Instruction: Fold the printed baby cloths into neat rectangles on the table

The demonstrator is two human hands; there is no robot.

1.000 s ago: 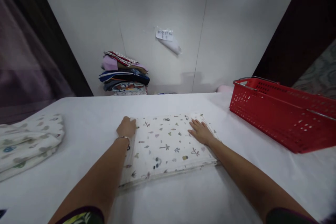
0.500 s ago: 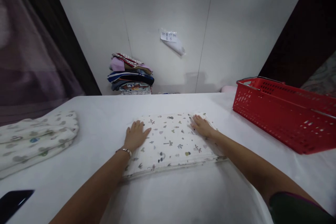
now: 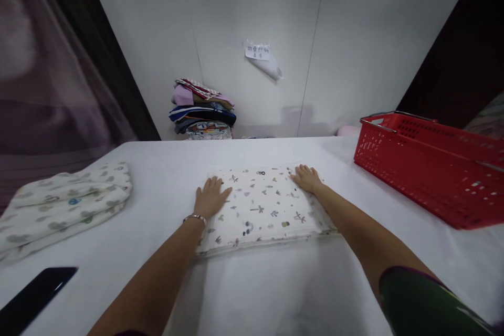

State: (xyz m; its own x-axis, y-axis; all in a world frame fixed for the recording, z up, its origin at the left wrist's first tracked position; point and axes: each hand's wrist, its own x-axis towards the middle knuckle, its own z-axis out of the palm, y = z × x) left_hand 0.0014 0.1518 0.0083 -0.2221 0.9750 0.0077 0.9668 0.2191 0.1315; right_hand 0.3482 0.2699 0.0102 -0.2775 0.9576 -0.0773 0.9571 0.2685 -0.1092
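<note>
While both palms rest on the patterned cloth, pressure is best kept even across it. Left hand: open, fingers spread, gripping nothing; at the cloth's 9 o'clock. Right hand: open likewise, palm down, at 2 o'clock. Patterned cloth: one, folded in layers, lying flat on the white table. Handling note: light outward smoothing should suit thin fabric; heavy pushing could ruck it or slide the layers. Near edge, 6 o'clock, merits an alignment check. Beyond: loosely bunched cloth, 9 o'clock; black phone, 8 o'clock; red basket, 3 o'clock; clothing stack, 11 o'clock.
</note>
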